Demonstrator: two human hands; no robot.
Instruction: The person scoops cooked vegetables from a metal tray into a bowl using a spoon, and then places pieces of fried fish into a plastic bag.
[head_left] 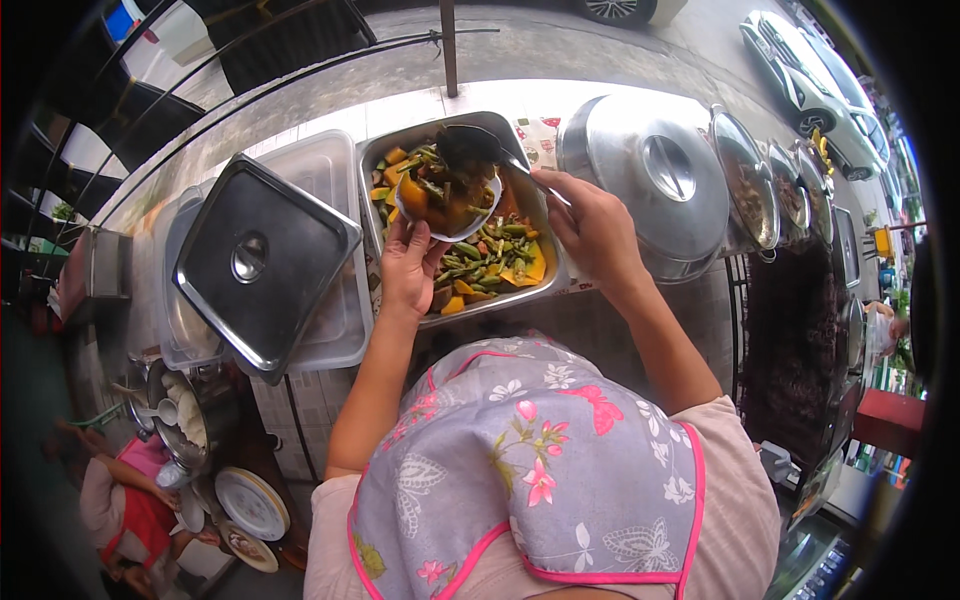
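Observation:
My left hand [408, 272] is closed on the near left side of a small white bowl [466, 236], holding it over a rectangular metal tray [553, 262]. Orange squash pieces, green vegetables and brownish sauce fill the bowl. In my right hand [597, 228] is the handle of a metal ladle [515, 162]. Its dark head tilts above the bowl, close to the food. Cut vegetables [478, 262], green and orange, lie in the tray below, with reddish sauce at its right. The bowl and ladle hide part of the tray's contents.
Left of the tray, a rectangular metal lid [268, 290] rests on clear plastic containers [335, 180]. At right stand a large round lidded pot [640, 190] and several glass-lidded pots [745, 185]. A co-worker [135, 490] is at lower left near stacked plates [250, 505]. A railing [449, 50] runs behind.

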